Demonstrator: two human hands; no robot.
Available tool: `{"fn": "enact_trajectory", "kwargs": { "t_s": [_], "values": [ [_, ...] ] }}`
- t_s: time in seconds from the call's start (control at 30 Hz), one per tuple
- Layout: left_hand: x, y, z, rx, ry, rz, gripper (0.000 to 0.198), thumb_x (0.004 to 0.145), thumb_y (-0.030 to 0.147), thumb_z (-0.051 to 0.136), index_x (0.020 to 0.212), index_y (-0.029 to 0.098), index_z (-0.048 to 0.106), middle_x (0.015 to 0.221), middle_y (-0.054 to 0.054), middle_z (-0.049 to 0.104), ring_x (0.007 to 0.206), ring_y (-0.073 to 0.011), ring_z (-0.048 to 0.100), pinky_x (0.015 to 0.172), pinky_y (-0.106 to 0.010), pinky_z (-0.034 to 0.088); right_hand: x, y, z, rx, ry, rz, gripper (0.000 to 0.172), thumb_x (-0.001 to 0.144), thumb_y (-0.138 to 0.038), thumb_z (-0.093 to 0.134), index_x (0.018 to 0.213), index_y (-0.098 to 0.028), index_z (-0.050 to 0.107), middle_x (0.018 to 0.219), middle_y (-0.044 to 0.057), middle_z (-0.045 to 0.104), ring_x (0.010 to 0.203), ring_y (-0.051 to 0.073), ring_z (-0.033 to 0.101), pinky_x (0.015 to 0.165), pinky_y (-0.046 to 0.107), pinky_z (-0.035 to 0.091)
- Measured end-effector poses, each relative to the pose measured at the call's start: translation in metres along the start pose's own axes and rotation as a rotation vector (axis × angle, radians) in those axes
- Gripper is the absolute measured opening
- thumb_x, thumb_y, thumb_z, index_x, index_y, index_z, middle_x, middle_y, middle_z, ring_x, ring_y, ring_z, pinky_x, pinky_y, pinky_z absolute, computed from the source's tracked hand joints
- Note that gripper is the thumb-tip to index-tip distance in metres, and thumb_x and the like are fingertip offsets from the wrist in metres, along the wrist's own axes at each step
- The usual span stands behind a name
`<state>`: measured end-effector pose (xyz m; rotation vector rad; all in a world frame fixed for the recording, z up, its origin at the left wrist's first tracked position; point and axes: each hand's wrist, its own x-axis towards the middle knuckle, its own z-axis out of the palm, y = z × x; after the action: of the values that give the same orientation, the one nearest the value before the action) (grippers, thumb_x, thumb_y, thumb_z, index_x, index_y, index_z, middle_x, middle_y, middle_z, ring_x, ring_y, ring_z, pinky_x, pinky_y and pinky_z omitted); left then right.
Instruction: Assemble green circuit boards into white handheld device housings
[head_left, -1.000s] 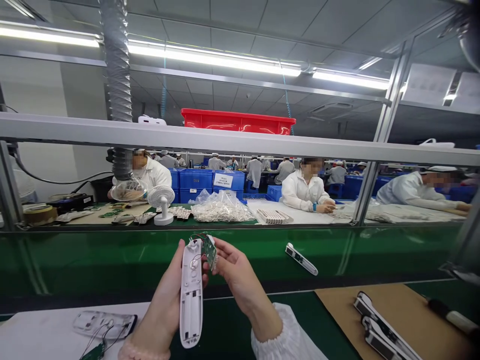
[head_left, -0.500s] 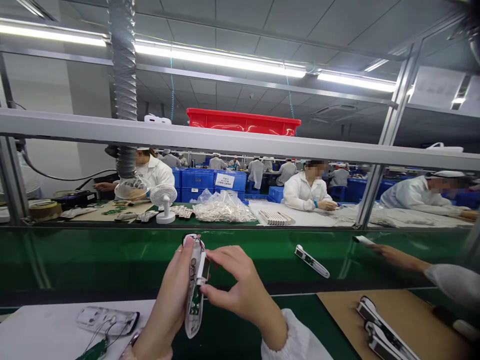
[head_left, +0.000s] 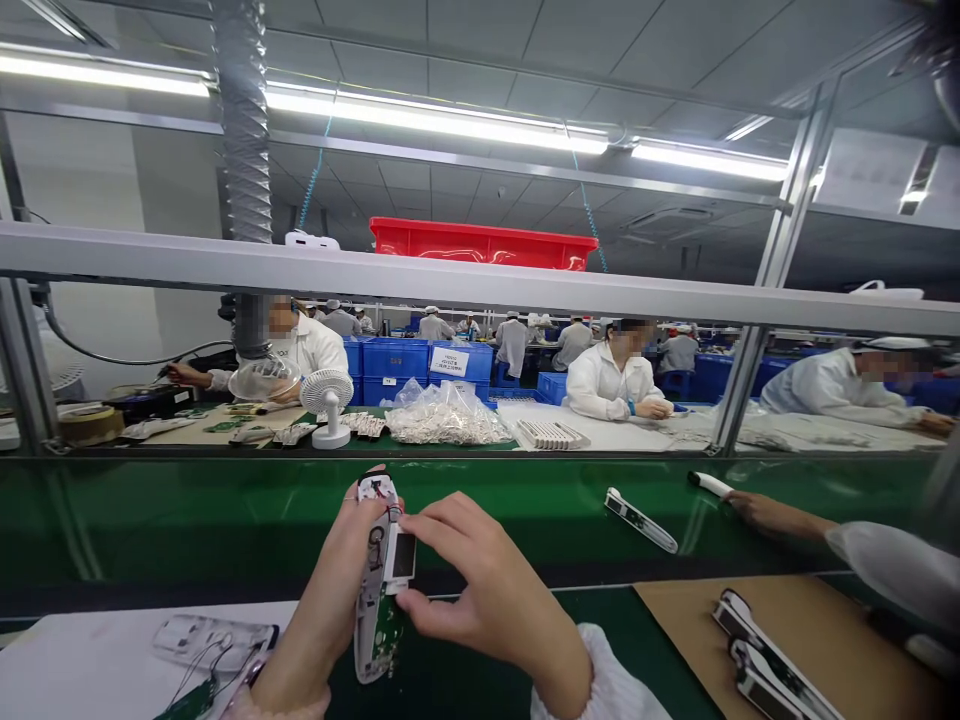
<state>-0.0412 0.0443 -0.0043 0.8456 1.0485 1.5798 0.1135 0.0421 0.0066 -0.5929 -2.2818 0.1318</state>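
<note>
My left hand [head_left: 322, 610] grips a long white plastic housing [head_left: 373, 590] upright, its open inner side toward me with red wires near the top. My right hand [head_left: 480, 585] pinches a small circuit board with a screen [head_left: 403, 556] and holds it against the housing's middle. Both hands are over the near edge of the green conveyor belt [head_left: 225, 520].
A white handheld unit [head_left: 641, 520] lies on the belt to the right. A neighbour's hand [head_left: 757, 512] at the right holds another white piece [head_left: 709, 484] over the belt. Clear and white parts [head_left: 214, 640] lie at my left, more white housings [head_left: 765, 655] on brown card [head_left: 825, 620].
The housing was turned so its open inner side faces me, and my right hand brought the board down into it. The unit on the belt drifted right. A neighbour's arm came in from the right.
</note>
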Motion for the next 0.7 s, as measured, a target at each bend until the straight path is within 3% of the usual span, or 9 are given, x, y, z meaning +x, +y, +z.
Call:
{"fn": "enact_trajectory", "kwargs": {
  "t_s": [0.17,0.37,0.6,0.7],
  "values": [
    [-0.003,0.003,0.002,-0.004,-0.044,0.017,0.025,0.073,0.038,0.064,0.087,0.019,0.057,0.07,0.004,0.054,0.062,-0.0122,0.048,0.059,-0.023,0.04,0.001,-0.004,0.002,-0.01,-0.027,-0.006,0.048,0.075,-0.023,0.067,0.121,-0.019,0.053,0.11,0.004,0.059,0.095,0.018,0.05,0.083,0.031,0.044],
    [-0.013,0.012,0.007,0.03,-0.035,0.06,0.05,0.072,0.025,0.06,0.12,0.025,0.05,0.07,0.006,0.055,0.061,-0.0109,0.048,0.059,-0.021,0.039,0.0,-0.005,0.007,0.003,0.027,-0.099,0.052,0.076,-0.022,0.066,0.125,-0.014,0.05,0.113,0.007,0.058,0.096,0.018,0.049,0.084,0.031,0.045],
    [-0.005,0.013,0.003,0.11,-0.07,0.128,0.06,0.074,0.025,0.056,0.132,0.034,0.039,0.07,0.005,0.056,0.059,-0.0123,0.048,0.059,-0.022,0.038,0.001,0.002,0.009,0.096,0.076,-0.083,0.052,0.077,-0.023,0.068,0.125,-0.017,0.049,0.113,0.006,0.059,0.099,0.018,0.05,0.087,0.03,0.046],
    [-0.003,0.013,0.001,0.145,-0.079,0.152,0.052,0.074,0.025,0.056,0.124,0.033,0.044,0.072,0.004,0.055,0.059,-0.0123,0.048,0.058,-0.022,0.038,0.001,0.003,0.01,0.07,0.117,-0.097,0.05,0.078,-0.023,0.067,0.124,-0.017,0.049,0.112,0.007,0.059,0.099,0.019,0.051,0.086,0.032,0.048]
  ]
}}
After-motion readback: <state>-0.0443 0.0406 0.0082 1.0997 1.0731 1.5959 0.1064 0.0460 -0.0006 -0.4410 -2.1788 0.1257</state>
